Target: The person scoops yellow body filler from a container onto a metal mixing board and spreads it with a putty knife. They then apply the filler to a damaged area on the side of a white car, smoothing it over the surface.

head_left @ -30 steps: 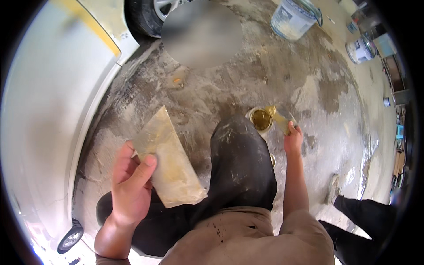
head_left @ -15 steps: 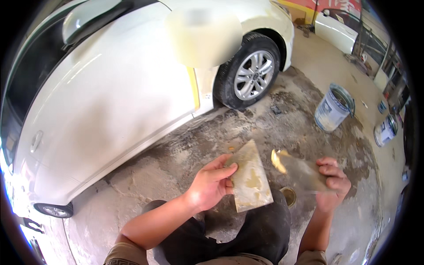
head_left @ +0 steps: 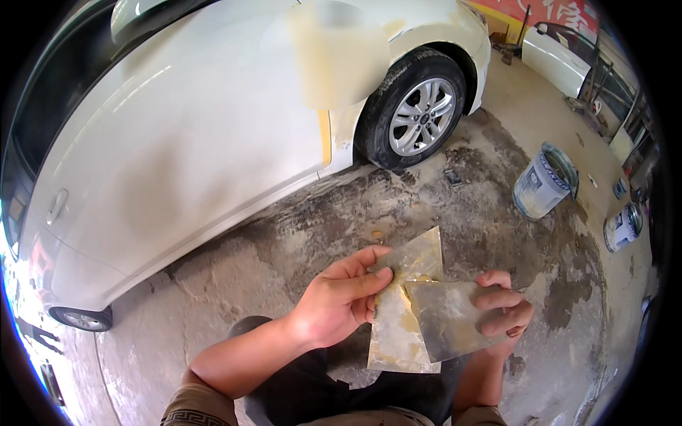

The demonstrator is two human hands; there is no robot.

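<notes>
The left forearm (head_left: 245, 355) slants up and rightward from the lower left, its wrist nearly straight. The left hand (head_left: 341, 290) pinches, thumb laid on top and fingers curled beneath. The right forearm (head_left: 479, 382) rises steeply from below. The right hand (head_left: 506, 312) grips with bent, spread fingers uppermost; its thumb, hidden from view, seems to press from underneath. The hands are near each other, apart.

The left hand (head_left: 339, 292) holds a plate (head_left: 393, 334). Over this plate, the right hand (head_left: 507, 314) holds a second plate (head_left: 452, 323) with paste (head_left: 407, 295) on its edge. Beyond the plate stands a car (head_left: 192, 135).
</notes>
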